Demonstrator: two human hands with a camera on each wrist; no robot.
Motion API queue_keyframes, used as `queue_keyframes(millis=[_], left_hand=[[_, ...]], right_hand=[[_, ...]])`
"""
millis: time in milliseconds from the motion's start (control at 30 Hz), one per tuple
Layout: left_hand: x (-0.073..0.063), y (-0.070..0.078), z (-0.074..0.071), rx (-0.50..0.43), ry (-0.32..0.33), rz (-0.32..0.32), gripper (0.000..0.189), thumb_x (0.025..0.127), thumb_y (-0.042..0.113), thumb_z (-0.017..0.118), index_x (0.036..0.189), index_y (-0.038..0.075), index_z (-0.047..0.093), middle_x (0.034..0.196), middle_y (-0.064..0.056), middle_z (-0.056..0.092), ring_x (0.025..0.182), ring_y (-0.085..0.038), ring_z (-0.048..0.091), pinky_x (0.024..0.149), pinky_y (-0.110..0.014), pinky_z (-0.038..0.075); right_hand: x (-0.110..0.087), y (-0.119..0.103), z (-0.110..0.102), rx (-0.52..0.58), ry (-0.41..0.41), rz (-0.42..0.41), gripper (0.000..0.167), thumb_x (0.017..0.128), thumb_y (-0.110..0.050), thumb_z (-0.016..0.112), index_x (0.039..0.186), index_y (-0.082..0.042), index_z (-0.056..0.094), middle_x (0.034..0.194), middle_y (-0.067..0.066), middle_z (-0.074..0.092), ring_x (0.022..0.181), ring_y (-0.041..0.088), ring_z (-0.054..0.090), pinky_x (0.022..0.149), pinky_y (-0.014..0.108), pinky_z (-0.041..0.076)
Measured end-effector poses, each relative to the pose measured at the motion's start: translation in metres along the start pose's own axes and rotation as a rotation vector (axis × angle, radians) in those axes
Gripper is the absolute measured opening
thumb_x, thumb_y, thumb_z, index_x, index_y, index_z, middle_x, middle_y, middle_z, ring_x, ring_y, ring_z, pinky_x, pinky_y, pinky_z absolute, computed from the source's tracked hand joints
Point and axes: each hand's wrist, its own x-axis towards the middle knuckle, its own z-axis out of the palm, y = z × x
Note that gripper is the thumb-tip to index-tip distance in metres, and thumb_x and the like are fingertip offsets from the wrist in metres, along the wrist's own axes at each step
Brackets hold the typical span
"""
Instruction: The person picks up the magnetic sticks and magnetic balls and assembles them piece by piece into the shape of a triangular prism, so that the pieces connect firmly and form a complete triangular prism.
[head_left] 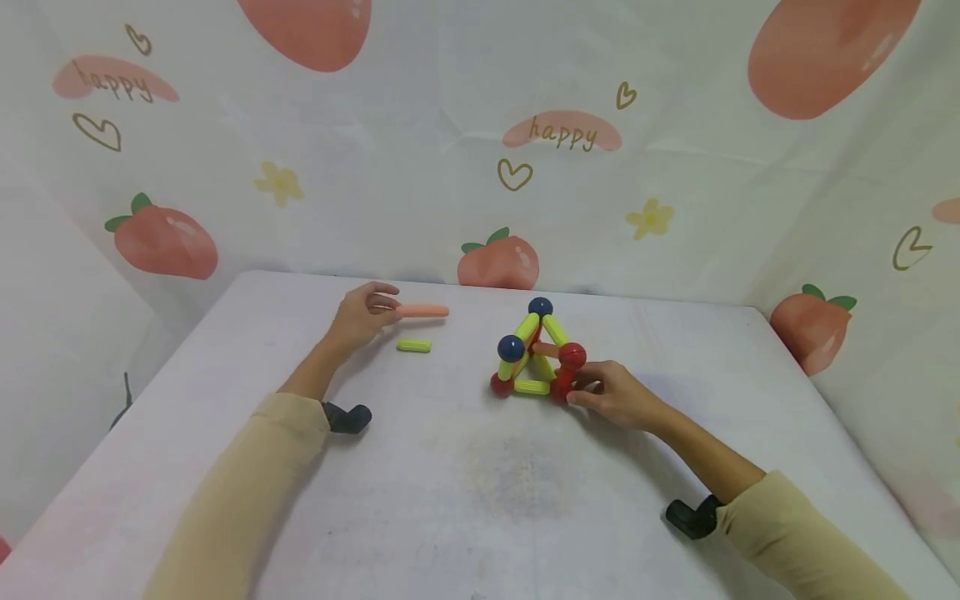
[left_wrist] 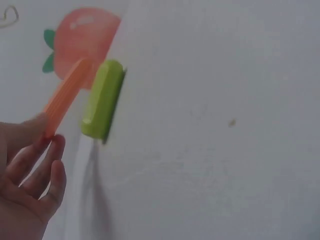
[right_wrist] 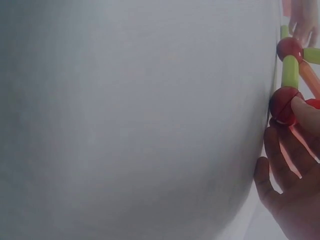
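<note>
My left hand point(head_left: 362, 315) pinches one end of an orange rod point(head_left: 423, 311) between thumb and fingers, near the table's back edge. Close by lies a loose yellow-green rod point(left_wrist: 102, 99), flat on the table. Toward the middle stands a ball-and-rod frame point(head_left: 532, 387) of yellow-green, orange and red rods joined by dark blue and red balls. My right hand point(head_left: 618, 394) is at its right side, with thumb and fingers around the lower red ball point(right_wrist: 285, 105). In the right wrist view, part of the frame runs out of sight at the right edge.
The white table point(head_left: 420, 500) carries a greyish stain in its middle. Behind it hangs a white cloth point(head_left: 420, 167) printed with peaches, hearts and flowers. Black wrist-camera mounts point(head_left: 347, 418) stick out from both sleeves, close over the table.
</note>
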Motion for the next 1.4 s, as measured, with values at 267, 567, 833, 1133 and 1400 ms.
queue_keyframes(millis=[267,567,833,1133,1400], left_hand=[[-0.028,0.030,0.003,-0.064,-0.211,0.047,0.053,0.088,0.012,0.076,0.136,0.005,0.053,0.111,-0.013,0.070,0.105,-0.024,0.066,0.090,-0.034,0.048],[-0.063,0.048,0.040,-0.192,-0.313,0.144,0.051,0.086,0.010,0.078,0.131,0.009,0.055,0.103,-0.010,0.073,0.098,-0.023,0.069,0.084,-0.031,0.053],[-0.081,0.054,0.081,-0.290,-0.276,0.135,0.053,0.086,0.005,0.077,0.133,0.005,0.052,0.101,-0.010,0.073,0.093,-0.022,0.071,0.083,-0.029,0.057],[-0.093,0.064,0.118,-0.362,-0.151,0.107,0.064,0.083,0.000,0.079,0.137,0.001,0.046,0.097,-0.014,0.073,0.091,-0.024,0.072,0.084,-0.028,0.056],[-0.094,0.066,0.134,-0.342,-0.052,0.199,0.064,0.079,0.001,0.082,0.135,0.004,0.050,0.093,-0.014,0.074,0.088,-0.025,0.072,0.084,-0.028,0.057]], right_hand=[[0.002,0.000,-0.001,0.007,-0.003,-0.020,0.038,0.092,-0.010,0.069,0.127,0.002,0.064,0.115,0.011,0.070,0.101,0.025,0.065,0.086,0.035,0.054],[0.001,0.001,-0.001,0.008,0.000,-0.009,0.037,0.092,-0.010,0.069,0.127,0.003,0.064,0.115,0.012,0.070,0.101,0.026,0.065,0.085,0.034,0.054],[0.003,0.002,0.000,-0.008,0.004,-0.013,0.036,0.092,-0.009,0.069,0.126,0.003,0.065,0.113,0.011,0.071,0.100,0.026,0.065,0.084,0.034,0.054],[0.001,0.003,0.000,-0.004,-0.001,0.003,0.037,0.092,-0.011,0.070,0.127,0.002,0.064,0.114,0.010,0.071,0.101,0.025,0.065,0.086,0.035,0.053],[0.000,0.001,-0.001,-0.012,0.000,-0.005,0.036,0.092,-0.011,0.070,0.126,0.001,0.065,0.113,0.009,0.071,0.100,0.024,0.064,0.085,0.035,0.053]])
